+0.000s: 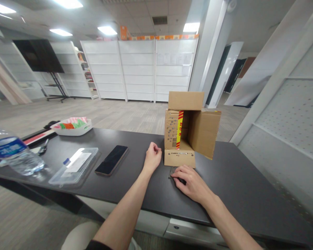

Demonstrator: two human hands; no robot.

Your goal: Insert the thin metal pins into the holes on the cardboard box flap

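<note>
An open cardboard box (171,142) stands on the dark table, its flaps spread out. Several small metal studs dot its left flap, and a row of small holes and studs runs along the front flap (179,158). Just left of the box, my left hand (153,158) is closed with fingertips pinched together; whatever they hold is hidden. My right hand (190,180) lies low in front of the box, its thumb and fingertips closed on a small bunch of thin metal pins (171,172). Something dark shows under that palm, too covered to name.
Left of my arms lie a phone (112,160) and a clear plastic case (74,166). A water bottle (14,152) lies tilted at the far left, near a white basket (73,131) with colourful contents. A perforated white panel (294,114) borders the table's right side.
</note>
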